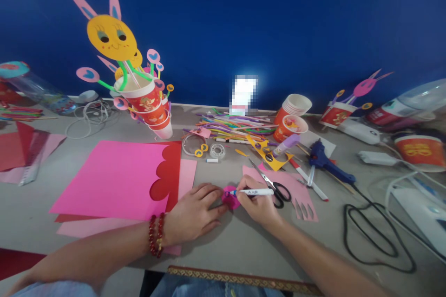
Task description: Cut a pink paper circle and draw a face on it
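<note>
"Denim, nearest, crossed by patterned trim point(244, 280). Next, the disc point(234, 203): one, magenta, flat on the counter point(240, 241), between both hands, blue mark on its face. What of the right grip point(258, 205)?"

"Pinching one marker point(256, 191), white barrel, near the nib; nib at the disc, barrel nearly level. Forearm enters from lower right, hand resting side-down, fingers curled."

"And the left grip point(195, 212)?"

"Palm down, fingers slightly spread, tips at the disc's left edge. Forearm from lower left, red beads point(155, 235) at the wrist. Pressure: cannot tell."

"Hazards?"

"Item one: slip. Disc small, held by fingertips only; a light hold could let it turn under the nib and skew the line. Item two: smear, should a finger cross ink that may be wet. Item three: stray ink on the counter, if a stroke overruns the rim."

"Nearby?"

"Scissors point(280, 193), black-handled, just beyond the right grip; a wide elbow or wrist swing might knock them. Cap point(212, 161), loose, near the tape point(218, 151); it could roll if brushed."
</note>
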Demonstrator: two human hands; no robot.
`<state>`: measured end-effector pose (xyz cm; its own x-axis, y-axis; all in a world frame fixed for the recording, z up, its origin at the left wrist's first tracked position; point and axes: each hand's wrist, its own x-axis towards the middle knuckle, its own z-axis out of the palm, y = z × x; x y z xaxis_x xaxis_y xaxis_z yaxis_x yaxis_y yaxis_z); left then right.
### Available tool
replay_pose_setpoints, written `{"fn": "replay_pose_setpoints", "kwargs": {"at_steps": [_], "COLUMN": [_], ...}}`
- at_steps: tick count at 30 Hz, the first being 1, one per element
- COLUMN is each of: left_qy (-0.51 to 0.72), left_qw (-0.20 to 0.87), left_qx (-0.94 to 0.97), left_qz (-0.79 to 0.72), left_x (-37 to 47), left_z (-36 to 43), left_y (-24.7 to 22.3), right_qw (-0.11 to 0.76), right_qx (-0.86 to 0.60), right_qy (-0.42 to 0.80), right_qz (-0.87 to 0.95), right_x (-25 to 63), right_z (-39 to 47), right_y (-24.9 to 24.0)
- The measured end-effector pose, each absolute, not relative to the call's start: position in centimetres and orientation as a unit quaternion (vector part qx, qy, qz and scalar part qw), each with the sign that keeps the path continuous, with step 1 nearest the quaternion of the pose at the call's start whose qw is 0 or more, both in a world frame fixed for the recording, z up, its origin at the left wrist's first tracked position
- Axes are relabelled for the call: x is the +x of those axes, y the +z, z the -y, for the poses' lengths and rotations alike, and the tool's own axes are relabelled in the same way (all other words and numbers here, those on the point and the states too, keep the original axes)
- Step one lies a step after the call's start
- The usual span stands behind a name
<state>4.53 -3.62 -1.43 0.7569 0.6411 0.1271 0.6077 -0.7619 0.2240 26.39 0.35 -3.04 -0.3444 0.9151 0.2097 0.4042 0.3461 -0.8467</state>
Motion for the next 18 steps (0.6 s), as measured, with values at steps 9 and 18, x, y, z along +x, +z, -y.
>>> {"fn": "replay_pose_setpoints", "kwargs": {"at_steps": [9,18], "left_qy": [0.094,0.096], "left_qw": [0.086,0.092], "left_qx": [0.933,0.932], "left_qz": [-0.335,-0.336], "left_x": [4.49,4.49], "left_z": [3.68,3.61], "left_y": [-1.61,-1.57], "right_qw": [0.355,0.349], "right_qx": [-0.437,-0.432], "right_qy": [0.367,0.381], "right_qz": [0.74,0.739], "right_x": [26.52,26.58], "right_z": [-0.28,-0.18], "right_y": [-3.09,-2.88]}}
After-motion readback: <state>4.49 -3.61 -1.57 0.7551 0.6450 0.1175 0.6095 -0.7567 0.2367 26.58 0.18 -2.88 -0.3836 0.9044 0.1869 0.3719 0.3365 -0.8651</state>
